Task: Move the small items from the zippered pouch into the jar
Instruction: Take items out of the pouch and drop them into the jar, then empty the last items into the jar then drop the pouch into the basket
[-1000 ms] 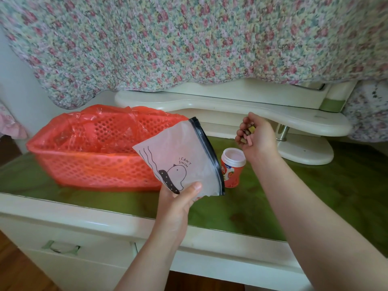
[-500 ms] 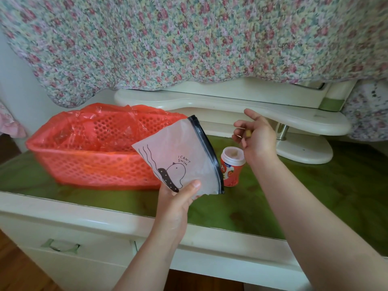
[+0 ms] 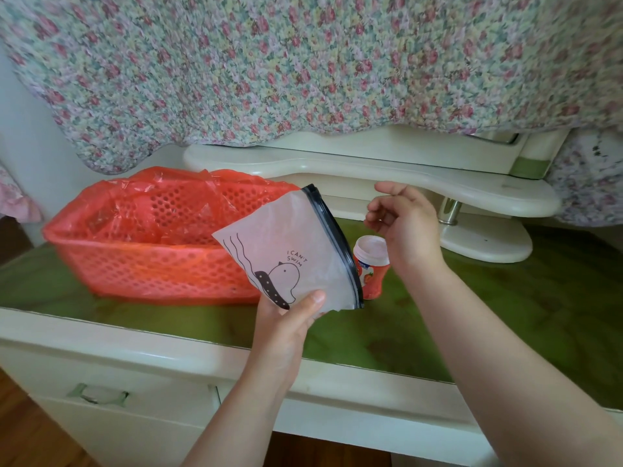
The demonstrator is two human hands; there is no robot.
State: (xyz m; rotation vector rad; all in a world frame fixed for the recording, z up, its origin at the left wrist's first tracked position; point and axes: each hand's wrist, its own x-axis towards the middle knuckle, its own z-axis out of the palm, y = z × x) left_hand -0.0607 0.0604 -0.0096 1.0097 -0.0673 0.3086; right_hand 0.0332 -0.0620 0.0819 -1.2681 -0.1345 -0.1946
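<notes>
My left hand (image 3: 286, 318) pinches the lower corner of the frosted zippered pouch (image 3: 293, 251), which has a black zip edge and a duck drawing, and holds it up tilted above the green tabletop. Just right of the pouch stands the small red jar (image 3: 371, 264) with a white open rim, partly hidden behind the zip edge. My right hand (image 3: 404, 224) hovers directly above and beside the jar with fingers spread apart and nothing visible in them. The jar's contents cannot be made out.
A red mesh basket (image 3: 151, 264) lined with red plastic sits at the left on the green tabletop (image 3: 505, 315). A cream mirror stand (image 3: 472, 244) with a raised shelf is behind the jar. A floral cloth (image 3: 303, 69) hangs over the back. A drawer (image 3: 101, 396) lies below the front edge.
My right hand held a small yellowish item in closed fingers above the jar; the fingers have since spread and the item is gone from view. My left hand and the pouch stayed put.
</notes>
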